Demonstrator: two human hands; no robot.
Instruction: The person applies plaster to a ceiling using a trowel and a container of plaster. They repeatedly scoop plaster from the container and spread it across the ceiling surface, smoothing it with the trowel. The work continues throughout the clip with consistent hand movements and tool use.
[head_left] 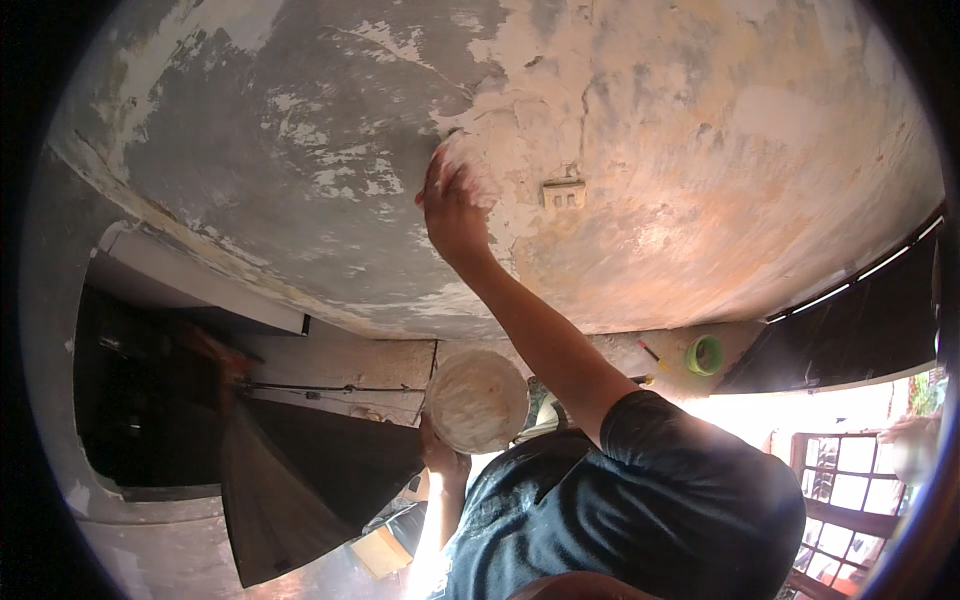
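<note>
Head view: grasping a round container (520, 398) in left hand (446, 458), and seemingly a whitish pad (477, 172) in right hand (457, 212), against patchy wall (330, 150).

I stood in a room under repair, whether in a home or a shop I couldn't tell. The wall (330, 120) was patchy grey, white and tan, with rough pale smears running up near an electrical plate (563, 194). My tub (478, 400) was coated in pale stuff, and daylight glared by a grille (850, 517).
</note>
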